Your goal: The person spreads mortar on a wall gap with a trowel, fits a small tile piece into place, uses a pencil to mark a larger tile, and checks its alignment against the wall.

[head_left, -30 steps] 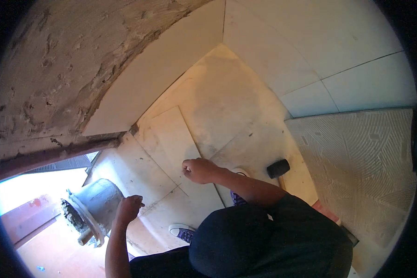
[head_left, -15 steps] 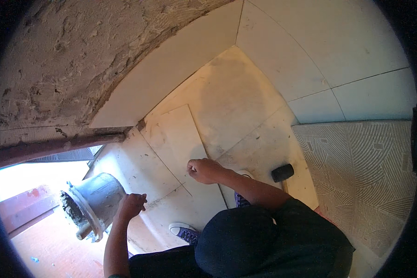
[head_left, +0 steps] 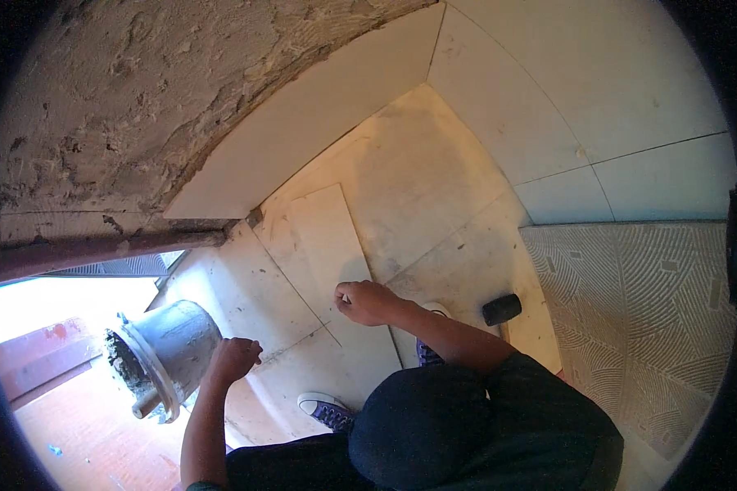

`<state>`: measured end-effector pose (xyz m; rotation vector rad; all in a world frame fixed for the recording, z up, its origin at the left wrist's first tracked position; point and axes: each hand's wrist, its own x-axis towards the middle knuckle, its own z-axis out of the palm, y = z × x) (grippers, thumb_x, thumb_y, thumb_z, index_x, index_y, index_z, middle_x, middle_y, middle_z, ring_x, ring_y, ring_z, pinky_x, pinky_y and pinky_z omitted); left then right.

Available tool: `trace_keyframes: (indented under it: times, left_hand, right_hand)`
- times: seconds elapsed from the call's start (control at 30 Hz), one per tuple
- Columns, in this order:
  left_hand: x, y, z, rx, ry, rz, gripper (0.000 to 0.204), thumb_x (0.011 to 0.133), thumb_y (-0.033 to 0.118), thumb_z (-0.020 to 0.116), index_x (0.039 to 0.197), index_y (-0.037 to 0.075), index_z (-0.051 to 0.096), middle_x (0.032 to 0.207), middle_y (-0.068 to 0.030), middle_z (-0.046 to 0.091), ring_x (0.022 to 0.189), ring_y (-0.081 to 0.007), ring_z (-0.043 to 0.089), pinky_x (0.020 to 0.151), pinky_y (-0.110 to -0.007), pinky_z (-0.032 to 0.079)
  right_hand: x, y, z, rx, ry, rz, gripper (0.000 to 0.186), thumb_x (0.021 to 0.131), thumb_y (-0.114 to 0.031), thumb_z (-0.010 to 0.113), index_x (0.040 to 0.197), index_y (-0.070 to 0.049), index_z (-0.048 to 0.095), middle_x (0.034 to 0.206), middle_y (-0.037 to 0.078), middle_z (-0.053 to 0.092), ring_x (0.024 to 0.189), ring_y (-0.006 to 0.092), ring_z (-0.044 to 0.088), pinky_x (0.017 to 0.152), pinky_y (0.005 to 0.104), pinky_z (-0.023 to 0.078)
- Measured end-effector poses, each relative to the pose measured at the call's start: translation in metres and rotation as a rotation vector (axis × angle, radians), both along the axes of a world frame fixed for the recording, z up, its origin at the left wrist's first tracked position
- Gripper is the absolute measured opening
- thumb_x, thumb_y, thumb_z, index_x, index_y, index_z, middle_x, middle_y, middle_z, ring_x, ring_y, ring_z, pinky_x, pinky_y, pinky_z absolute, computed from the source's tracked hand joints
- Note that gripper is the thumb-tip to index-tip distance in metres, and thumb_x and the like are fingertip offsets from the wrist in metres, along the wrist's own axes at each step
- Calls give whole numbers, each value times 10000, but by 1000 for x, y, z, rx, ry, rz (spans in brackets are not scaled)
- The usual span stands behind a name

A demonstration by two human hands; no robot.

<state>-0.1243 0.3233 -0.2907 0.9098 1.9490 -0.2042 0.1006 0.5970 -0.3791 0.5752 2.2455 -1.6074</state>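
Note:
My right hand (head_left: 365, 303) is closed, its fingers curled together, above a long pale tile (head_left: 326, 221) lying on the floor. Whatever those fingers may hold is hidden. Further left, my left hand (head_left: 236, 358) is also closed, beside a grey, mortar-smeared bucket (head_left: 176, 344). I cannot make out anything in its curled fingers. The bucket lies tipped, its crusted mouth facing left, with a handle-like stub (head_left: 146, 404) at its rim. A black rubber mallet head (head_left: 501, 309) rests on the floor right of my right forearm.
Pale tiles (head_left: 540, 114) cover the wall at the far right; rough mortar (head_left: 115, 106) covers the upper left wall above a tile row. Large tiles with ridged backs (head_left: 630, 303) lean at the right. Bright light enters by a reddish sill (head_left: 49, 352). My shoes (head_left: 326, 409) stand on the floor.
The view has shifted slightly. Both hands stay closed in nearly the same places, and the bucket, the long tile and the mallet have not visibly moved.

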Motion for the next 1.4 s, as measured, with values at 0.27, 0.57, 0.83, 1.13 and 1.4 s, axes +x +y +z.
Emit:
trace_keyframes:
  times: [0.27,0.57,0.83,1.13,1.4]
  left_hand:
    - [-3,-3,5,-38,13,46,408,1006,294,434,970,92,787,855,-59,783,878,-284,741,897,-404,572]
    - [-9,-15,-2,-10,-11,126,356,948,302,505,949,114,807,833,-55,781,869,-282,743,892,-390,572]
    - [-9,-6,9,52,-54,157,370,923,284,485,985,115,808,842,-60,783,874,-262,744,874,-381,572]
    - [-5,0,14,31,-52,199,363,905,268,493,964,99,809,815,-67,778,857,-253,746,870,-370,570]
    - [-12,-11,8,88,-65,190,361,905,252,504,1009,79,802,803,-80,776,853,-263,745,870,-374,564]
  right_hand:
    - [-7,-5,-4,2,9,15,273,966,-318,615,1051,-65,673,1011,192,735,963,391,704,877,524,544]
    - [-9,-6,-2,23,8,44,255,974,-297,605,1060,-64,666,995,196,740,940,391,711,839,499,552]
    - [-9,-5,1,12,17,37,269,972,-295,601,1053,-48,673,995,199,736,948,385,709,865,512,548]
    - [-7,-6,-5,-14,16,28,270,972,-292,600,1044,-44,678,996,200,737,951,388,709,870,514,546]
    - [-9,-5,1,4,23,39,272,970,-295,608,1052,-45,675,984,202,739,936,390,713,862,517,551]
